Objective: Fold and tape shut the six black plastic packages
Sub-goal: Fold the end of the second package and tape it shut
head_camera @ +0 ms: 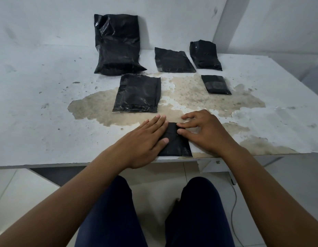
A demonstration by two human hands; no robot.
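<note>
A small black plastic package (pixel 176 143) lies at the table's near edge. My left hand (pixel 145 139) presses flat on its left side with straight fingers. My right hand (pixel 206 131) has its fingertips curved down onto the package's right edge, and I cannot tell if it pinches anything. Further back lie more black packages: a mid-sized one (pixel 137 93), a large one leaning on the wall (pixel 117 45), a flat one (pixel 173 60), a crumpled one (pixel 205 55) and a small one (pixel 216 84).
The white table (pixel 39 107) has a worn brown patch (pixel 94 107) in its middle. A wall stands right behind it. My legs in dark trousers (pixel 199 211) are under the front edge, and a cable (pixel 234 202) hangs at the right.
</note>
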